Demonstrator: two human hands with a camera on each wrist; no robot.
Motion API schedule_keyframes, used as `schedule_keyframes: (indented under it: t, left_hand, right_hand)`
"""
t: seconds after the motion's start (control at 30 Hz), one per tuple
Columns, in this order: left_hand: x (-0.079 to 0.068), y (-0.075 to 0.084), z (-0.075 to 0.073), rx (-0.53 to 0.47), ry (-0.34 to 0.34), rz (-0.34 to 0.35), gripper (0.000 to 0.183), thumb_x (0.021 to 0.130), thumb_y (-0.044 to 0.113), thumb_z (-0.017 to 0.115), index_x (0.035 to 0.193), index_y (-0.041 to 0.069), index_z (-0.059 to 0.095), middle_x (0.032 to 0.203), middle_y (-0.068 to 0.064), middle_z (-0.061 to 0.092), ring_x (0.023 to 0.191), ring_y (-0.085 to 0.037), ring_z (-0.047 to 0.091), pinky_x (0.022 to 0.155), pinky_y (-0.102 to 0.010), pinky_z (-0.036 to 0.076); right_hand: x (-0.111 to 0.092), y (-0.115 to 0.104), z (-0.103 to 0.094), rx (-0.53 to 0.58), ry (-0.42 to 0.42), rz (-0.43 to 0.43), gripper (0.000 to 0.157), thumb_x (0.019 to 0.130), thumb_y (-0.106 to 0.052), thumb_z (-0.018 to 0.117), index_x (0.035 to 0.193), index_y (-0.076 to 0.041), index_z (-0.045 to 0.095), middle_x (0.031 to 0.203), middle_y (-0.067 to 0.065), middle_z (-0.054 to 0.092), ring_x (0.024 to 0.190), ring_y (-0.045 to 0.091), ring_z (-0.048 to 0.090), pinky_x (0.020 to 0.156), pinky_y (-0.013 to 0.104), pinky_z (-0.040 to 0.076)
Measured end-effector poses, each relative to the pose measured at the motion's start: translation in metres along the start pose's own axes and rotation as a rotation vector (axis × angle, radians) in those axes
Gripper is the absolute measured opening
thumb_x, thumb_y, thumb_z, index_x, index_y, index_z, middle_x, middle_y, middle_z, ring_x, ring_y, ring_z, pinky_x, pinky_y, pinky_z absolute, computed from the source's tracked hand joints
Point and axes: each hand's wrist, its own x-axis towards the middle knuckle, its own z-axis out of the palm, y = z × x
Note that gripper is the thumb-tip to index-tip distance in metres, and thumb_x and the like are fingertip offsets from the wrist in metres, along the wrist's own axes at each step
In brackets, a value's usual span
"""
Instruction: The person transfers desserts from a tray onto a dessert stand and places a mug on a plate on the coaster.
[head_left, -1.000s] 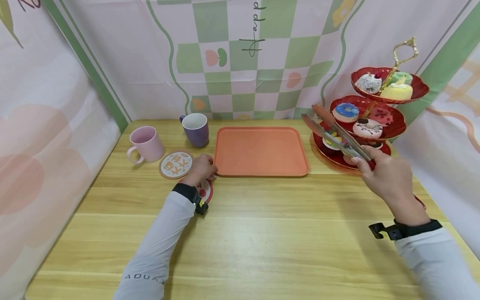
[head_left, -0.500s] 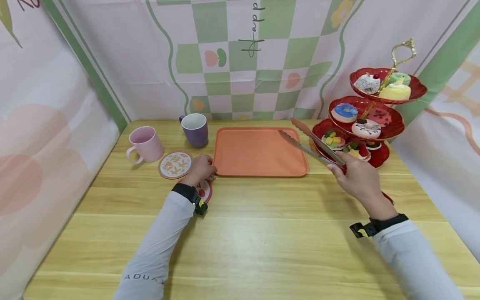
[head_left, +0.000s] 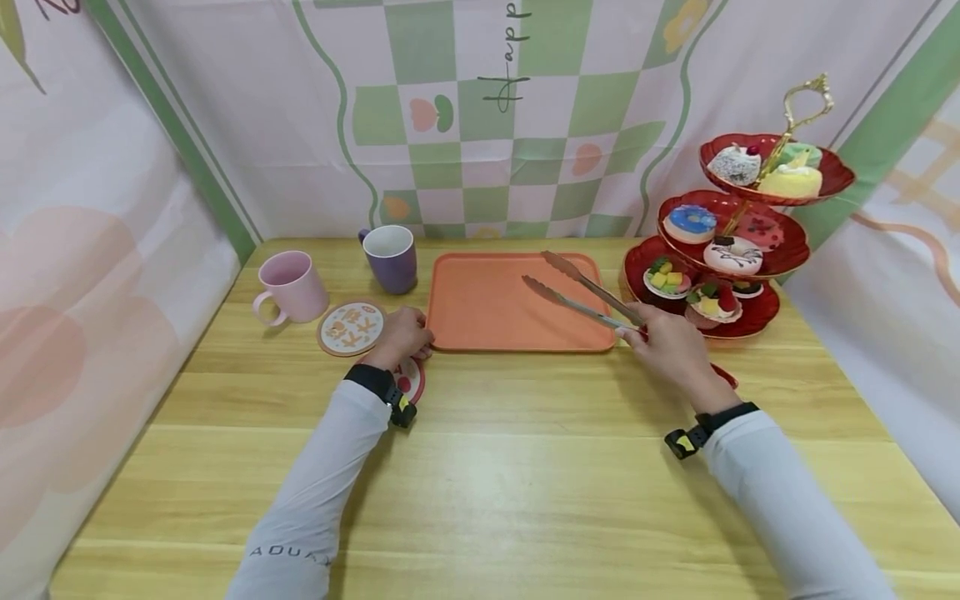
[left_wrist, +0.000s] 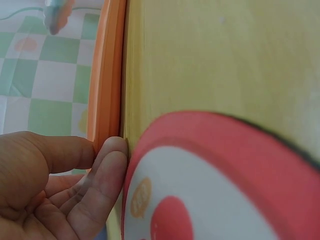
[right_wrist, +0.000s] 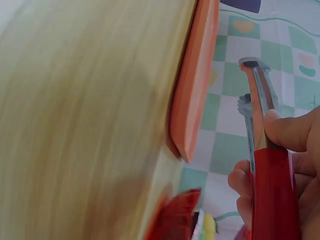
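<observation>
My left hand (head_left: 405,333) pinches the near-left corner of the orange tray (head_left: 487,292); in the left wrist view the thumb and fingertips meet at its rim. Below that hand lies a red-rimmed round coaster (left_wrist: 210,200), partly covered by it in the head view. The right hand (head_left: 675,342) grips metal tongs with red handles (right_wrist: 275,190), their two arms spread. The tong tips overlap the tray's right half in the head view, with nothing between them. Beside the left hand rests another round coaster (head_left: 352,329) with orange lettering.
A pink mug (head_left: 296,292) and a purple mug (head_left: 393,267) stand at the back left. At the right is a red three-tier stand (head_left: 636,271) with a gold handle, holding several cakes, donuts and tarts. A patterned cloth (head_left: 480,125) hangs behind the table.
The right hand has carried the spread tongs left, away from the tiered stand and over the tray's right half. My left hand has stayed at the tray's corner.
</observation>
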Motion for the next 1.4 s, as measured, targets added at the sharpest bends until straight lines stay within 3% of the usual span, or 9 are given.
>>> schedule_keyframes:
  t: [0.1, 0.37, 0.63, 0.97, 1.2, 1.4]
  left_hand:
    - [0.000, 0.000, -0.002, -0.007, -0.005, -0.010, 0.019, 0.089, 0.006, 0.058, 0.105, -0.005, 0.059, 0.075, -0.012, 0.066, 0.059, -0.017, 0.064, 0.055, -0.027, 0.052]
    - [0.004, 0.000, -0.001, 0.013, -0.008, 0.000, 0.015, 0.089, 0.006, 0.057, 0.100, -0.004, 0.060, 0.074, -0.011, 0.066, 0.060, -0.017, 0.064, 0.056, -0.028, 0.053]
    - [0.003, 0.003, -0.001, -0.004, -0.004, 0.001, 0.017, 0.089, 0.005, 0.057, 0.102, -0.005, 0.059, 0.071, -0.011, 0.065, 0.057, -0.017, 0.064, 0.054, -0.028, 0.053]
    - [0.006, -0.001, 0.000, 0.004, -0.002, -0.002, 0.020, 0.089, 0.006, 0.058, 0.107, -0.004, 0.058, 0.074, -0.011, 0.066, 0.056, -0.014, 0.063, 0.054, -0.027, 0.052]
    - [0.003, -0.001, 0.001, -0.026, -0.005, 0.005, 0.029, 0.089, 0.005, 0.058, 0.115, -0.007, 0.055, 0.076, -0.013, 0.066, 0.056, -0.015, 0.063, 0.054, -0.027, 0.053]
    - [0.003, -0.001, 0.000, -0.008, -0.004, -0.003, 0.021, 0.089, 0.006, 0.058, 0.107, -0.005, 0.059, 0.073, -0.012, 0.066, 0.057, -0.016, 0.063, 0.054, -0.027, 0.052]
  right_hand:
    - [0.009, -0.001, 0.009, 0.033, -0.024, -0.007, 0.040, 0.090, -0.019, 0.063, 0.122, 0.003, 0.055, 0.088, 0.017, 0.064, 0.069, 0.030, 0.055, 0.060, 0.045, 0.043]
    - [0.033, -0.008, 0.029, 0.023, 0.008, -0.042, 0.039, 0.089, -0.020, 0.064, 0.120, 0.002, 0.058, 0.070, 0.009, 0.061, 0.058, 0.027, 0.049, 0.053, 0.037, 0.036]
    - [0.042, -0.013, 0.040, -0.025, -0.063, -0.056, 0.042, 0.087, -0.020, 0.063, 0.123, 0.000, 0.056, 0.059, 0.004, 0.052, 0.057, 0.026, 0.046, 0.049, 0.035, 0.033]
    - [0.053, -0.016, 0.046, -0.050, -0.112, -0.067, 0.048, 0.089, -0.026, 0.063, 0.126, 0.002, 0.053, 0.080, 0.013, 0.061, 0.066, 0.029, 0.049, 0.058, 0.040, 0.036]
    - [0.057, -0.016, 0.049, -0.049, -0.180, -0.040, 0.052, 0.089, -0.025, 0.062, 0.130, 0.004, 0.049, 0.114, 0.023, 0.059, 0.087, 0.038, 0.057, 0.074, 0.052, 0.044]
    - [0.058, -0.015, 0.050, -0.049, -0.233, -0.028, 0.053, 0.090, -0.027, 0.061, 0.131, 0.003, 0.048, 0.109, 0.023, 0.059, 0.080, 0.034, 0.055, 0.069, 0.049, 0.043]
